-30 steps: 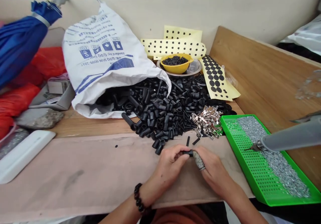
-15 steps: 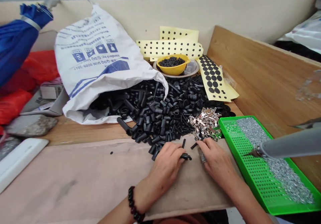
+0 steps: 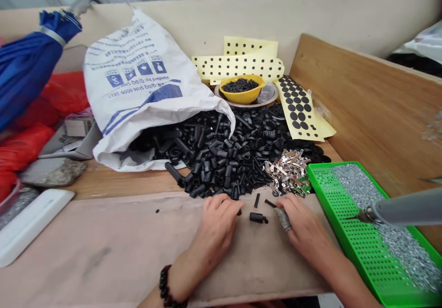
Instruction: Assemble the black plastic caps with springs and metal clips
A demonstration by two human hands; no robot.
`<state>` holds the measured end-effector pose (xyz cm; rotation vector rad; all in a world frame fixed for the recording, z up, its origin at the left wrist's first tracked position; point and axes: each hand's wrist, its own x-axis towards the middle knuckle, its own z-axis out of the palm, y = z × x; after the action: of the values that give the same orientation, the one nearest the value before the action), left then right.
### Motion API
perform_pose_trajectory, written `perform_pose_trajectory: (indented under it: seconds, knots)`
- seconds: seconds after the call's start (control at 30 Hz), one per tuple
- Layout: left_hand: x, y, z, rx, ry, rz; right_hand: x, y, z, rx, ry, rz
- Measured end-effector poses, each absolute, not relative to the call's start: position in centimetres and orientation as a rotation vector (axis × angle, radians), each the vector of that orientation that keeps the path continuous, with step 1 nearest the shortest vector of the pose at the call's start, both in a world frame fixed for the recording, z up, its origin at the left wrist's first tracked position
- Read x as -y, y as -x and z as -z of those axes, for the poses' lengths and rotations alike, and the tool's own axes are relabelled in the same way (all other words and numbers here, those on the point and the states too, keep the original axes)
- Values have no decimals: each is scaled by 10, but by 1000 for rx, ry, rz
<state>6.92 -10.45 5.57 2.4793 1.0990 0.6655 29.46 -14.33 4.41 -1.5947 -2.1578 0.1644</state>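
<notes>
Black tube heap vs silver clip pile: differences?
Look: the heap of black plastic tube pieces is matte; the pile of silver metal clips glints. Size: the black heap is far bigger than the clip pile. Source: the black heap spills from a white woven sack; the clips lie uncontained. Both lie loose on the wooden bench.

Black parts heap [image 3: 224, 156] ahead; left board [image 3: 103, 248] open.
</notes>
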Motion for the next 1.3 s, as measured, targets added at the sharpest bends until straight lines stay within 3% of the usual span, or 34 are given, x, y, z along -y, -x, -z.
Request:
perform_pose_trajectory:
  seconds: [0.27, 0.4, 0.7, 1.0, 1.3]
  knots:
    - [102, -90, -69, -1137, -1202, -931, 157, -263, -63, 2220, 1361, -221]
    - [108, -100, -68, -1078, -879, -980, 156, -261, -61, 2191, 1377, -219]
    - [120, -101, -62, -990, -1020, -767, 157, -265, -60, 2157, 1375, -76]
    - [121, -105, -58, -870, -693, -772, 162, -268, -51, 2053, 1362, -424]
    - [123, -101, -59, -886, -832, -766, 160, -268, -60, 2018, 1314, -703]
